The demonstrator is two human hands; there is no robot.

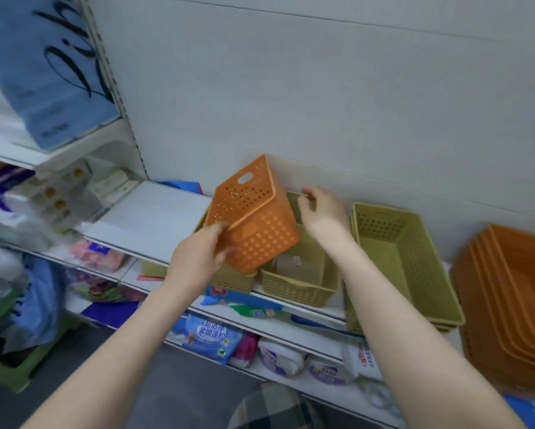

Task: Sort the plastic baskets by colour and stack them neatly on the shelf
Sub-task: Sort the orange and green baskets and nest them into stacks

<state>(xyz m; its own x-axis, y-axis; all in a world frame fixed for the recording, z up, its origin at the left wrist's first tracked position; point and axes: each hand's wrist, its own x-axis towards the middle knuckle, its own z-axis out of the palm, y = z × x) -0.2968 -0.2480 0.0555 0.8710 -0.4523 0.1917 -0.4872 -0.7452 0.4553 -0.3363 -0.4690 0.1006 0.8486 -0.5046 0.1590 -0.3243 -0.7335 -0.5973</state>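
Note:
My left hand (pixel 199 253) grips the near edge of a small orange perforated basket (pixel 257 218), which is tilted on its side above the shelf (pixel 148 218), its bottom facing me. My right hand (pixel 320 212) is just right of it, fingers curled on the far rim of a small green basket (pixel 300 274) on the shelf. Another small green basket (pixel 232 278) sits partly hidden under the orange one. To the right stands a stack of large green baskets (pixel 405 258). A stack of large orange baskets (pixel 507 292) is at the far right.
The left part of the white shelf is bare board against a white back panel (pixel 291 88). Lower shelves hold packaged wipes (pixel 207 337) and other packets. A blue bag (pixel 43 66) stands on the upper left shelf. A green stool (pixel 18 366) is on the floor at left.

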